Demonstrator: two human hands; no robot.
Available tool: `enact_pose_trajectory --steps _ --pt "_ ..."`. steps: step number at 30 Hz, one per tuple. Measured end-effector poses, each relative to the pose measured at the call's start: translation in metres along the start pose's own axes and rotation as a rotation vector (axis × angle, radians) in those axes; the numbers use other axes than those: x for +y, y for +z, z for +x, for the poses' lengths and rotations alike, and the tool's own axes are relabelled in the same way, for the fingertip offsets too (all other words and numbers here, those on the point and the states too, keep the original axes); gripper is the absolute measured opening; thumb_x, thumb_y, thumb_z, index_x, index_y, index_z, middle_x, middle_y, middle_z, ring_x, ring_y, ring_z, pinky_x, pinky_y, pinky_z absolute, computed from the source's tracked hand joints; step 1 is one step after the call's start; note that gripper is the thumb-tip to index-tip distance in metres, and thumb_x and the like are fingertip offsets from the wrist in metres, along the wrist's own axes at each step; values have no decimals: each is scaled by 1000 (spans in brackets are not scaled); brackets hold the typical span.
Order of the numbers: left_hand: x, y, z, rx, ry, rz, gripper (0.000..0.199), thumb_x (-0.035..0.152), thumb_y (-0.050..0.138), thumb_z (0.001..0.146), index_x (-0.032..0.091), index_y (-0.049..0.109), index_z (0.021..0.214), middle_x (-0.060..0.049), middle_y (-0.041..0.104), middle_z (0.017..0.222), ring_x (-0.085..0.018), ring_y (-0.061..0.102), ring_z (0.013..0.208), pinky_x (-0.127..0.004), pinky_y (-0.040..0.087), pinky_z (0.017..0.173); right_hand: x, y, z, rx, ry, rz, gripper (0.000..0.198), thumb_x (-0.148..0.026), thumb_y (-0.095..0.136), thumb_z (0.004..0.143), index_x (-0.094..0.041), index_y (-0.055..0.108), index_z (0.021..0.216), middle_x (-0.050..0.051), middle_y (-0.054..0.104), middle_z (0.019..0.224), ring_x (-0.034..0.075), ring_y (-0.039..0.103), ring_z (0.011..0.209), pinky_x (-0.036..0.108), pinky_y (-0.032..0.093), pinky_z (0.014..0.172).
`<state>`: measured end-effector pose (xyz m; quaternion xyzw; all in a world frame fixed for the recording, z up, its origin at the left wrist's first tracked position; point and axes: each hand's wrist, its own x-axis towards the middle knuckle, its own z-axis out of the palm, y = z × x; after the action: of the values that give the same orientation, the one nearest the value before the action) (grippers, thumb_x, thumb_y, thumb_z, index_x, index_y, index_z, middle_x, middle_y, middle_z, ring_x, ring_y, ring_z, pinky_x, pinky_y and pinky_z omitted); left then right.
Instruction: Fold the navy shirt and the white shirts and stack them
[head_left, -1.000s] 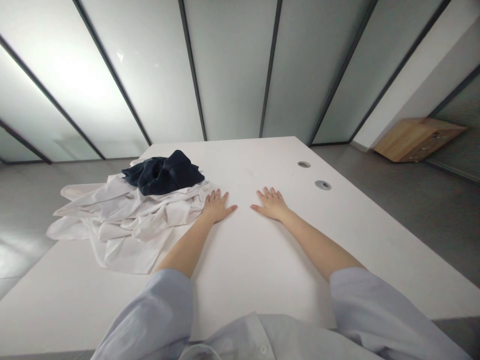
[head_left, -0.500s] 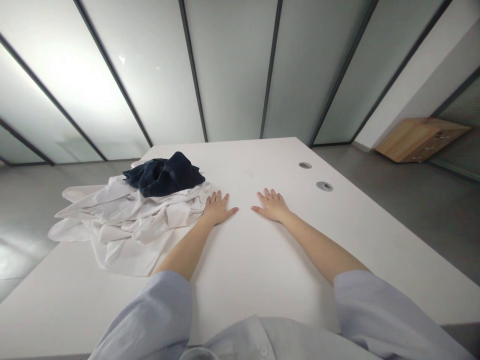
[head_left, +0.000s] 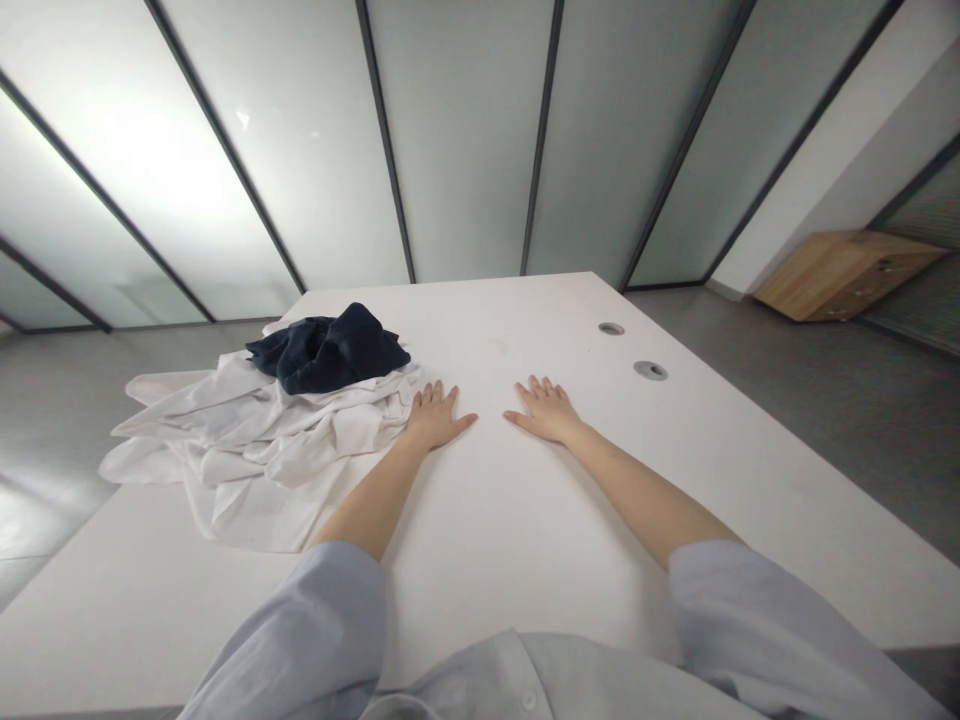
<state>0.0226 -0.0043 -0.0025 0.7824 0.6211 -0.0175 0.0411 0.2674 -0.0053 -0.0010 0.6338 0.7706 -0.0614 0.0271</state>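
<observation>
My left hand (head_left: 434, 417) lies flat on the white table (head_left: 510, 540), fingers spread and holding nothing. Just left of it is a rumpled heap of white cloth (head_left: 255, 440), close against its fingers and wrist. A crumpled dark navy cloth (head_left: 330, 350) rests on top of the heap's far side. My right hand (head_left: 549, 411) is also palm down on the tabletop, fingers apart, with only bare table under it. The two thumbs point toward each other with a small gap between them. Folds hide the exact shape of both cloths.
Two round cable grommets (head_left: 650, 371) are set in the table's right side. Part of the white heap hangs past the left edge. Frosted glass panels (head_left: 465, 140) stand behind the table. A wooden cabinet (head_left: 840, 277) sits on the grey floor at the far right.
</observation>
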Motion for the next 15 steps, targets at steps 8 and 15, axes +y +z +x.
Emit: enact_pose_trajectory --steps 8,15 --pt "0 0 1 -1 -2 7 91 79 18 84 20 24 154 -14 16 161 -36 12 147 -51 14 117 1 0 1 1 -1 1 92 -79 22 84 -20 21 155 15 13 161 38 12 146 51 9 116" --pt "0 -1 0 -16 -4 17 90 78 19 85 22 22 154 -13 15 161 -35 12 147 -51 14 117 2 3 1 13 -5 -2 93 -80 21 84 -20 21 154 15 14 161 37 12 146 51 9 116"
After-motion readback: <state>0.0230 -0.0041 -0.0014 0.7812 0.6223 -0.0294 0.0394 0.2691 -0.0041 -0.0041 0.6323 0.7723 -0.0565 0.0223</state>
